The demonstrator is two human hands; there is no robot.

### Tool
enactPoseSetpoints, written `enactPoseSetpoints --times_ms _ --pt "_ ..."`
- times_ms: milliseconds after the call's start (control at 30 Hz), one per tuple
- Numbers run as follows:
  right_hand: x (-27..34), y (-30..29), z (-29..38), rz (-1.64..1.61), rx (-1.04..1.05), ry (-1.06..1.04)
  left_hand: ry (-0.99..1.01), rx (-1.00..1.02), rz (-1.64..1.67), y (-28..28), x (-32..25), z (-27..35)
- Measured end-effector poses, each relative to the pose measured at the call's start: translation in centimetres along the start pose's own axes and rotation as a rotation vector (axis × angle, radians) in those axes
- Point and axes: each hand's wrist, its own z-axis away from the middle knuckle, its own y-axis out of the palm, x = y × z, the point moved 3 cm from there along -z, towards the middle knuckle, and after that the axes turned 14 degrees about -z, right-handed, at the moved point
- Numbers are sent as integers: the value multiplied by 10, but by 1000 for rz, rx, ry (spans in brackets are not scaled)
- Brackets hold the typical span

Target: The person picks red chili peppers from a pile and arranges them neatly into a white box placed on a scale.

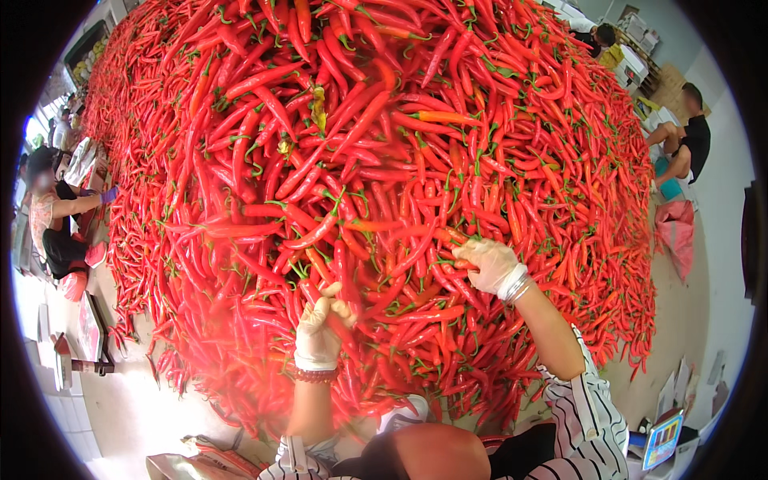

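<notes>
A huge heap of fresh red chili peppers (420, 180) with green stems rises before me. My left hand (321, 336), in a thin pale glove with a beaded bracelet at the wrist, has its fingers closed around a red chili pepper (309, 290); the stem end points up and away. To the right, my right hand (493, 267) is gloved too and bent over the heap, its fingertips against an orange-red chili pepper (449, 235). Whether those fingers grip it is hidden by the hand. A yellowed dry leaf (318, 110) lies among the peppers farther up.
At left a person (51, 216) sits by the heap's edge; another person (690, 135) sits at right near a red sack (676, 234). A scale with a colored panel (662, 441) stands low right. Sacks (204, 461) lie low left, near my shoe (407, 413).
</notes>
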Motion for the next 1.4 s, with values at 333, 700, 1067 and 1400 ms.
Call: enactPoseSetpoints --times_ms 333,700,1067,1400 --pt "71 70 -71 329 207 -255 180 -140 -39 -20 3 10" --pt "53 35 -15 -1473 -499 637 315 -370 -924 -4 8 10" --pt "74 115 -35 -698 -30 665 -17 -18 -1011 32 61 29" --pt "77 101 -18 -1486 -603 546 213 -456 -1795 19 -10 -71"
